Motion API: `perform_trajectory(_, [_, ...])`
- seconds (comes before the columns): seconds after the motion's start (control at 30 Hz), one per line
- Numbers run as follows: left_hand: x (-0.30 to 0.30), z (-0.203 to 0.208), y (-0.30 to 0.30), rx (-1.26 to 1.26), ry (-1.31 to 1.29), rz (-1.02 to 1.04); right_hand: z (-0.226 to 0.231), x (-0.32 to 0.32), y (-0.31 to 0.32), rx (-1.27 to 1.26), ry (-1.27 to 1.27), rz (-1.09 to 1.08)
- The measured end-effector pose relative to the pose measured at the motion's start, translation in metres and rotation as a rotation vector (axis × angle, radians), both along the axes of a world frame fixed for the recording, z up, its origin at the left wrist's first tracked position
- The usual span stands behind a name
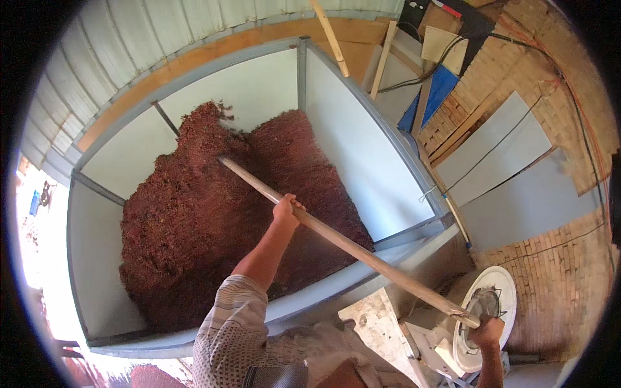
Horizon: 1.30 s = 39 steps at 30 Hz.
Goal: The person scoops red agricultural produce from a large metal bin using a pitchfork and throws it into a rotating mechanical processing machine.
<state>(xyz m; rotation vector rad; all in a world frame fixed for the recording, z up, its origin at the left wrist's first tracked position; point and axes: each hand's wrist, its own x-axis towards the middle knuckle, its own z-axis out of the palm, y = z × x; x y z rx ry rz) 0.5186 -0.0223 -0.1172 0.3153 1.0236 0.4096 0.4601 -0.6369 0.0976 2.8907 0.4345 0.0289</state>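
Gripping a long, round, light-brown wooden pole [362,253] with the closed left hand [288,208] near centre and the closed right hand [488,331] at four o'clock. Pointing its far end toward ten o'clock, against crumbly dark-red material [187,220] inside a rectangular, white-panelled, grey-framed bin [349,123].

pole [372,258]: one; pale brown wood, long, round; slanting, far end against the heap [187,226], tip hidden; shaft crossing above the near edge of the bin [359,123].

heap: one; dark red-brown, loose, crumbly; inside bin, peaked toward far edge.
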Motion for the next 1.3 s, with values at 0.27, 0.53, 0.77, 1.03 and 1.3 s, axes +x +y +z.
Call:
perform_trajectory(0.27, [-0.075, 0.047, 0.011, 0.072, 0.094, 0.102, -0.026, 0.024, 0.003, 0.157, 0.023, 0.136])
perform_trajectory(0.53, [-0.163, 0.104, -0.013, 0.223, 0.063, 0.241, -0.098, 0.024, -0.046, 0.231, 0.141, 0.240])
perform_trajectory(0.77, [-0.259, 0.148, -0.051, 0.361, 0.025, 0.512, -0.021, 0.047, 0.022, -0.031, 0.614, 0.062])
perform_trajectory(1.03, [-0.373, 0.191, -0.149, 0.452, 0.117, 0.737, -0.052, 0.075, -0.004, 0.131, 0.464, 0.474])
perform_trajectory(1.3, [-0.470, 0.136, -0.267, 0.332, 0.182, 0.992, -0.082, 0.080, 0.003, -0.148, 0.465, 0.727])
